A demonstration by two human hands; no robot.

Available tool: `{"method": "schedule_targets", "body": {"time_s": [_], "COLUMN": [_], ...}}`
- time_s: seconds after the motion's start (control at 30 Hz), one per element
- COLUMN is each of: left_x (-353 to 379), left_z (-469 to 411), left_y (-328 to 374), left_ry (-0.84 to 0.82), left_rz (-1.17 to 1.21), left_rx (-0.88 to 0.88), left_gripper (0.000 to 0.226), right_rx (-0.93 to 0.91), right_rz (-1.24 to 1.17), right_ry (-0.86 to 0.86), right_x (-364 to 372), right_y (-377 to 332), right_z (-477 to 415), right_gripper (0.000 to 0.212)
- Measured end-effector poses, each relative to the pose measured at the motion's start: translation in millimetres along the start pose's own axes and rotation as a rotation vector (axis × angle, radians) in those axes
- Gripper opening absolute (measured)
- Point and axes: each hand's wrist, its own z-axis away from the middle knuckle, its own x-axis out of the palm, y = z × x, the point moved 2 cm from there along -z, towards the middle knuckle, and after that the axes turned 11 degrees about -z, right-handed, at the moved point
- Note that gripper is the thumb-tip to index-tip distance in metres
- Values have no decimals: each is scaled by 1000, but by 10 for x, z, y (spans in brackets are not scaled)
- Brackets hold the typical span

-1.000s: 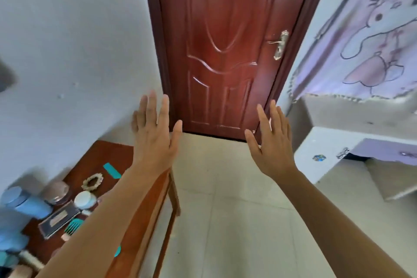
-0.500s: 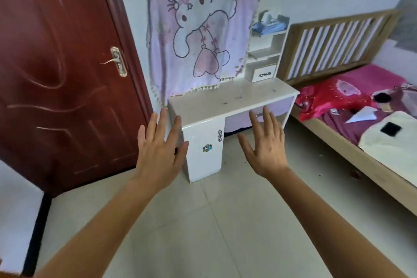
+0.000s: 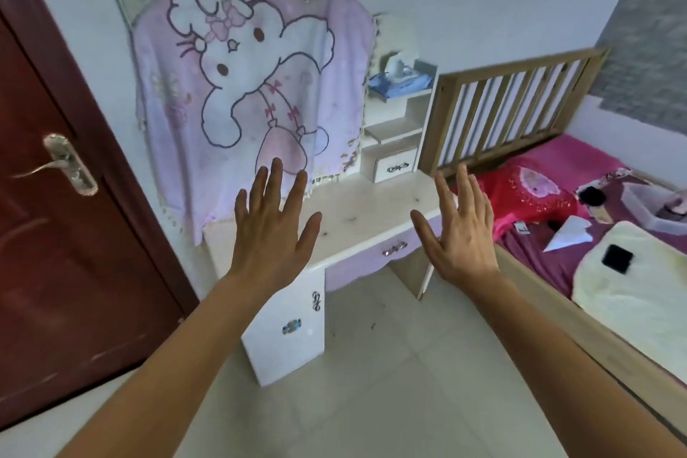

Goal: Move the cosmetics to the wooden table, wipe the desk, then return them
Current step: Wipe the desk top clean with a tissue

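Left hand: the left hand [image 3: 273,230] is held up with its back to the camera, fingers straight and fanned apart, thumb out to the side; nothing is gripped.
Right hand: the right hand [image 3: 461,234] is raised likewise, fingers straight and slightly parted, thumb spread wide; nothing is held.
Desk: a white dressing desk with a pale glossy top [image 3: 357,219] is seen beyond both hands, set against the wall between the door and the bed. The left hand is seen over its left end, the right hand over its right end. Whether either hand touches the top cannot be told.
Desk top: a few small dark specks are seen on it.
Desk front: a lilac drawer with a silver bow handle [image 3: 394,248] is fitted under the top, and a white cupboard door with a jewelled knob [image 3: 290,331] is seen at the left.
Shelf unit: a small white stepped shelf with one little drawer [image 3: 396,138] stands on the desk's far right corner; a blue tissue pack [image 3: 399,80] lies on its top step.
Cloth: a pink cloth printed with a cartoon rabbit [image 3: 252,85] is draped down behind the desk to the top's rear edge.
Door: a red-brown panelled door [image 3: 55,234] with a metal lever handle [image 3: 67,165] is seen shut at the left.
Bed: a slatted wooden bed with pink bedding [image 3: 539,190] stands just beside the desk at the right; a cream blanket [image 3: 632,290] lies on it, with a flat black object [image 3: 617,258] on top.
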Motion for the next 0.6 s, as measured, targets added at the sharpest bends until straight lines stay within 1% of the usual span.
{"method": "schedule_targets", "body": {"time_s": [0.1,0.27,0.5,0.6], "left_x": [72,211,838,1122], "left_z": [-878,-2087,-3301,-3801], "left_y": [110,531,1130,1296], "left_ry": [47,141,149,134], "left_rz": [14,28,8,19], "left_rx": [37,112,126,53], "left_gripper": [61,61,65,64], "right_rx": [-36,-65,-145,-164], "right_rz": [5,-25,-85,-115], "right_ry": [74,186,215,163], "right_x": [-87,-190,60,192], "right_y": [146,498,1390,1894], "right_z": [-756,-1603,-2737,-3248], "right_gripper": [70,70,66,65]}}
